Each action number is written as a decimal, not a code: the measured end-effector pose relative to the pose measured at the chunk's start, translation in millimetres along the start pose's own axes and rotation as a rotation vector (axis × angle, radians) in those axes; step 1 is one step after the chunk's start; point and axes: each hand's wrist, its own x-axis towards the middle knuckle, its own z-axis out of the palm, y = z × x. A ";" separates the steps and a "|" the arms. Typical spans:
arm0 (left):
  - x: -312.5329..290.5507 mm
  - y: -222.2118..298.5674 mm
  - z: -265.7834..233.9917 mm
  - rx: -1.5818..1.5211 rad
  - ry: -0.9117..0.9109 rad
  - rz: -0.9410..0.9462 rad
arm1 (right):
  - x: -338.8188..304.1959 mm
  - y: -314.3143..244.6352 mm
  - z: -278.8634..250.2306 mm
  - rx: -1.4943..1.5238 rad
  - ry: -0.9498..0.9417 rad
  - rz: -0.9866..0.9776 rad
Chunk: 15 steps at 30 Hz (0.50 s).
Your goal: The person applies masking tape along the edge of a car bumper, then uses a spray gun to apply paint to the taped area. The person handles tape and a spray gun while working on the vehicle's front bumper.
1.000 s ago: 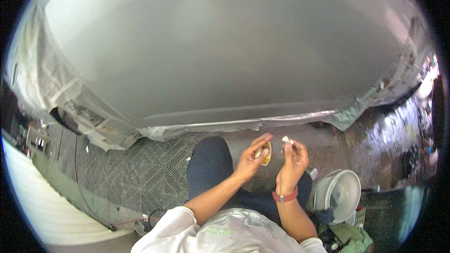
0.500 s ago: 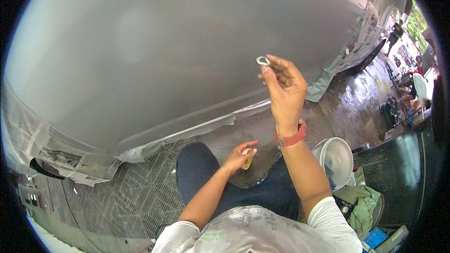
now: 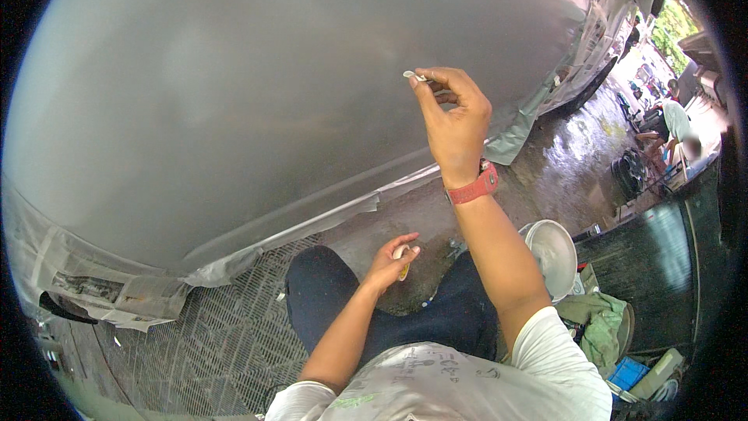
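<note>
My right hand (image 3: 456, 113) is raised in front of a large grey vehicle panel (image 3: 234, 109). Its thumb and fingers pinch a small whitish loop (image 3: 408, 75) that looks like a curled strip of masking tape. Lower down, over my lap, my left hand (image 3: 387, 265) is closed round a small roll of tape (image 3: 403, 265), whitish with yellow showing; fingers cover part of it. Masking paper (image 3: 117, 296) and thin plastic film (image 3: 226, 269) border the panel.
A white bucket (image 3: 552, 261) stands by my right knee. Behind it are a green cloth (image 3: 596, 323) and a blue box (image 3: 628, 373). Dark ribbed matting (image 3: 210, 343) covers the floor at left. Another person (image 3: 676, 126) bends at the far right.
My right hand has moved slightly up and left with the loop, which now shows more edge-on. My left hand still grips the roll. The view has shifted a little.
</note>
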 end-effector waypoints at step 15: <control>-5.1 9.9 0.9 0.039 0.019 0.078 | 20.6 2.9 0.8 -0.079 0.136 -0.079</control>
